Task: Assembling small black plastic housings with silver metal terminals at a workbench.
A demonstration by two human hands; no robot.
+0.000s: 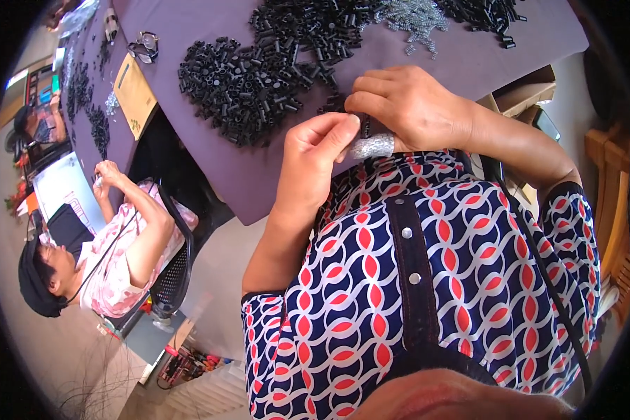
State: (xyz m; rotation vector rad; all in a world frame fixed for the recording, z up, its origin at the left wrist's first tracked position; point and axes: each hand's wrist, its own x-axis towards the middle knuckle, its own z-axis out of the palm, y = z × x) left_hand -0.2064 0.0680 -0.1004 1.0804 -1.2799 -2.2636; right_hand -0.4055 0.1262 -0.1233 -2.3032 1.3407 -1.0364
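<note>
My left hand (313, 155) and my right hand (416, 108) meet at the near edge of the table, in front of my chest. Both are closed, thumbs and fingers pinching at a small black part (366, 127) that shows only as a sliver between them. Silvery tape (373, 146) wraps my right thumb. Just beyond my fingers lies a large heap of short black tubes (238, 91), which runs on into another heap (308, 31) farther back. A pile of small silvery springs (414, 22) sits to the right of it.
More black parts (479, 17) lie at the far right of the purple tablecloth (497, 70). Eyeglasses (144, 46) and a brown envelope (134, 94) are on the left. A seated person (112, 259) works at the left side. Cardboard boxes (525, 94) and a wooden chair (609, 203) stand right.
</note>
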